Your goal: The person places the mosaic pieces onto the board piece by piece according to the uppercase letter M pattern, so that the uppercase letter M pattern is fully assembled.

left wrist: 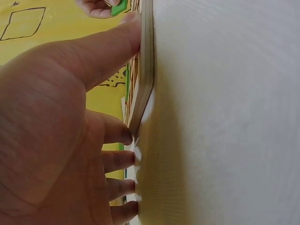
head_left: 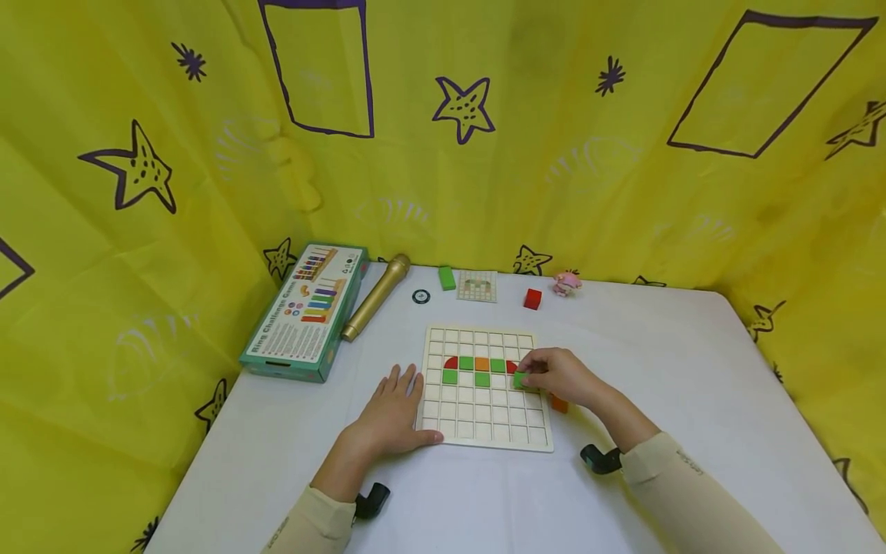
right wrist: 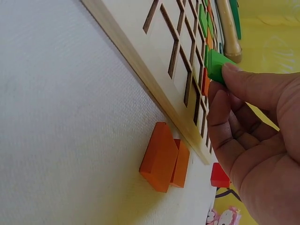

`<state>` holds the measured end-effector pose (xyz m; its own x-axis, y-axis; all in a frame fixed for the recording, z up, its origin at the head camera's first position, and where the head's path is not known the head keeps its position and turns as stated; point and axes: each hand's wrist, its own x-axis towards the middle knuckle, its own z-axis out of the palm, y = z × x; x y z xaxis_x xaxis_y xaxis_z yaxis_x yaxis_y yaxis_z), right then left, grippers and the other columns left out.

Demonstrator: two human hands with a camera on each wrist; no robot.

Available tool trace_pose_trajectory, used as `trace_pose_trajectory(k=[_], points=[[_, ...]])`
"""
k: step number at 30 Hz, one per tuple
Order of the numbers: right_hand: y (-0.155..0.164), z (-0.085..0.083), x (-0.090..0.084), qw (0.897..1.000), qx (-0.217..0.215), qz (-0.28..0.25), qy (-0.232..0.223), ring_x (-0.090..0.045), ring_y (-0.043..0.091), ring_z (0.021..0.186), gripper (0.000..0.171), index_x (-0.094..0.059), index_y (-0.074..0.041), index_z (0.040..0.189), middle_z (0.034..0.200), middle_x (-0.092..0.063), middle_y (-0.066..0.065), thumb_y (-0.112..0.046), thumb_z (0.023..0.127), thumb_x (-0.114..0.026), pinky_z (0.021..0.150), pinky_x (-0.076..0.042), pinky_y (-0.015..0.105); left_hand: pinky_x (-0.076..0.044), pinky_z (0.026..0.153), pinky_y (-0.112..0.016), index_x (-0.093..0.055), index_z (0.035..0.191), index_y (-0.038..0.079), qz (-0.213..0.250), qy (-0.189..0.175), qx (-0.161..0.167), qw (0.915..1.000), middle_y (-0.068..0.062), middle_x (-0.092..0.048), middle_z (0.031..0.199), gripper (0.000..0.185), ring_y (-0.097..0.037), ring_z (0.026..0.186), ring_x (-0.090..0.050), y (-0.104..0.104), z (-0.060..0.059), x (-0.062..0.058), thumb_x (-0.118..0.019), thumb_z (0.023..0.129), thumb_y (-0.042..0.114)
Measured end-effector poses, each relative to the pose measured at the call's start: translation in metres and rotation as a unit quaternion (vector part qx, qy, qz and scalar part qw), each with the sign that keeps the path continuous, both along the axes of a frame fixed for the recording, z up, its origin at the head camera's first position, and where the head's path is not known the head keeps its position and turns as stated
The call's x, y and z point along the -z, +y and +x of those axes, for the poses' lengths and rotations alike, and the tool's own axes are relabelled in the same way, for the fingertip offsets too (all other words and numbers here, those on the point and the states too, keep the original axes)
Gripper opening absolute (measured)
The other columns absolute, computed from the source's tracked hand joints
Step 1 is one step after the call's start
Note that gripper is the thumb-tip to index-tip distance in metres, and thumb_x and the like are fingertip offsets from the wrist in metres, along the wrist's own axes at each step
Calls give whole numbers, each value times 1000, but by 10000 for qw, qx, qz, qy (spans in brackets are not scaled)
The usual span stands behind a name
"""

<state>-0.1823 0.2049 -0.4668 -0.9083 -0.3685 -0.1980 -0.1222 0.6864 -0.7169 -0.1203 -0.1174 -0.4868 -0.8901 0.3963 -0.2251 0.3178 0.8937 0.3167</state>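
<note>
Your right hand (head_left: 564, 377) pinches a green block (head_left: 519, 379) between thumb and fingertips, at the 3 o'clock side of the grid board (head_left: 484, 432). The block sits over the third row of cells; whether it rests in a cell cannot be told. Your left hand (head_left: 394, 412) lies flat on the bench (head_left: 692, 362), fingers spread, at the board's 9 o'clock edge, with the thumb along its near left corner. The left wrist view shows that thumb touching the board's rim.

On the board, a row of red, green and orange pieces (head_left: 481, 363) lies in the second row, with two more green squares (head_left: 466, 378) just below.

Orange blocks (head_left: 559, 404) lie on the bench just beside the board's right edge, under your right wrist. At 12 o'clock beyond the board stand a pattern card (head_left: 477, 285), a long green block (head_left: 447, 278), a red cube (head_left: 532, 298), a pink toy (head_left: 566, 283) and a dark round disc (head_left: 421, 296). At 10 o'clock a gold microphone (head_left: 375, 297) lies beside a green game box (head_left: 307, 312). None of these stands between your hands and the board.
</note>
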Motion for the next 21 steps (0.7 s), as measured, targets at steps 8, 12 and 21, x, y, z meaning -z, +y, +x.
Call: trace_pose_trajectory(k=[8,12,21], points=[[-3,-2,2,9999,-89,92,26,-55,21,87,8,-72,-10,99,91,-65,0,-8,91,-74,79,-50,33,-17,120,-54,-30,155,-3,-86,31,12,10000,-21,-21,164,108,-44,151,-11,0,-1,4,-70,83,66],[-4,-3,4,9998,-106,159,33,-55,20,87,7,-73,-12,98,91,-64,-1,-9,91,-74,80,-49,34,-17,120,-54,-30,156,-3,-110,31,8,9999,-21,-21,164,109,-44,151,-11,0,-1,3,-70,82,67],[-6,-4,4,9992,-287,229,168,-56,18,85,5,-73,-11,96,89,-65,-2,-9,91,-74,79,-49,31,-17,120,-54,-31,155,-3,-60,46,-28,10000,-21,-21,164,109,-44,151,-11,1,-1,4,-70,81,67]])
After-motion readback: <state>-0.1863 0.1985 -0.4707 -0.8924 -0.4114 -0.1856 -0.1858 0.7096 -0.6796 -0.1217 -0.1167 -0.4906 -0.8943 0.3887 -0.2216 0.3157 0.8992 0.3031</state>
